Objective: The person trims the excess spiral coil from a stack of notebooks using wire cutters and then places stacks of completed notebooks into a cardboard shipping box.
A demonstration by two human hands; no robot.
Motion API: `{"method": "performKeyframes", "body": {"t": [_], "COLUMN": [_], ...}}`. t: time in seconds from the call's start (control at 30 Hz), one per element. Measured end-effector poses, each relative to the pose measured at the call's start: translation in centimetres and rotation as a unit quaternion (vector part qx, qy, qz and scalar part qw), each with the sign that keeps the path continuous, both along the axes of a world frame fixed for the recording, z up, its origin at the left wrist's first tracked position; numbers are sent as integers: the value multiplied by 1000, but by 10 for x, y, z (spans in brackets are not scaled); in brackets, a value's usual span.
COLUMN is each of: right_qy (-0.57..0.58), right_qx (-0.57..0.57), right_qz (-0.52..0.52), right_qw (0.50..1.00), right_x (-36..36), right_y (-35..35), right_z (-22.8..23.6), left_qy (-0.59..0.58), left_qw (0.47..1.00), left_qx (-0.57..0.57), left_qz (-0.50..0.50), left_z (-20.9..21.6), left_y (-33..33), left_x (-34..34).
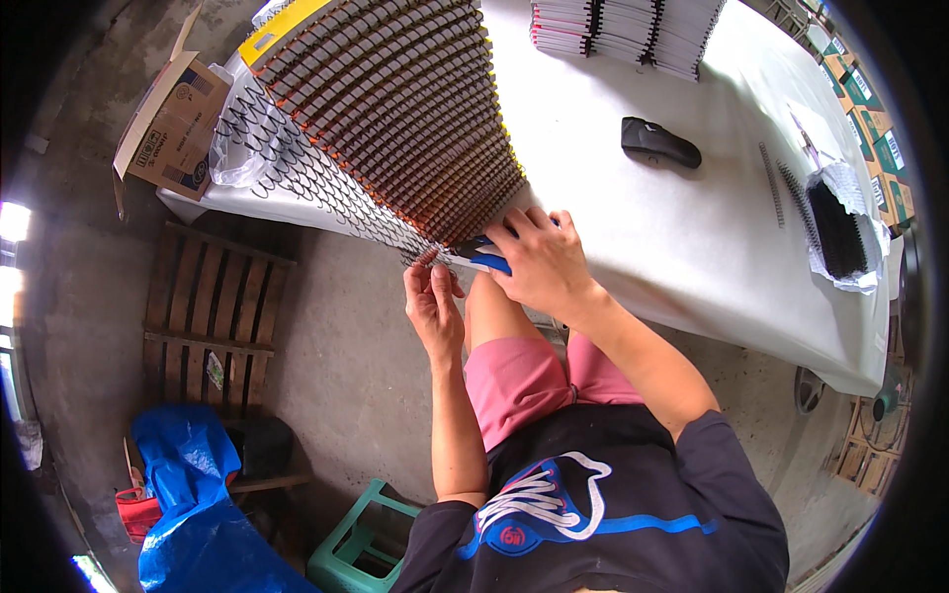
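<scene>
A long stack of spiral-bound notebooks (pixel 395 109) runs along the table's left side, with dark coils through their edges. Loose wire coil ends (pixel 326 183) hang out from its left side. My right hand (pixel 546 259) is closed around blue-handled pliers (pixel 490 262), whose dark jaws reach to the near end of the stack. Just left of the jaws, my left hand (pixel 435 304) is closed, thumb and fingers pinching a coil end by the nearest notebook. The fingertips partly hide the coil.
The white-covered table (pixel 593 217) holds a black handheld case-like object (pixel 660 142), another bound stack (pixel 623 35), loose coils (pixel 771 185) and a wrapped bundle of black coils (pixel 838 227). A cardboard box (pixel 176 124), wooden pallet (pixel 213 311), green stool (pixel 361 539) and blue sheet (pixel 193 494) are at left.
</scene>
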State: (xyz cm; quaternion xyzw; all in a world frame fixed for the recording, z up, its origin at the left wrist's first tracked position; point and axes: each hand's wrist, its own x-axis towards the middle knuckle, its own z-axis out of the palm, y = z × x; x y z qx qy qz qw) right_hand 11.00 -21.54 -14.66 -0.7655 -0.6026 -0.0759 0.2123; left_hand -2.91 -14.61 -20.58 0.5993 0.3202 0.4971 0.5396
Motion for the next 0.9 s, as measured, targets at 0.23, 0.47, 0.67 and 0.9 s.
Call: {"method": "performKeyframes", "body": {"t": [0.23,0.47,0.67,0.9], "right_qy": [44,73,21,23], "right_qx": [16,-10,46,5], "right_qz": [27,12,0,4], "right_qw": [999,997,999,1000], "right_x": [9,13,7,-3], "right_y": [5,-6,-6,6], "right_z": [-11,4,11,12], "left_qy": [-41,-364,-363,-177], "left_qw": [999,857,835,967], "left_qx": [-20,-359,-413,-182], "left_qz": [12,-67,-15,17], "left_z": [0,-15,20,27], "left_y": [-3,-8,6,6], "left_x": [6,-11,-8,2]}}
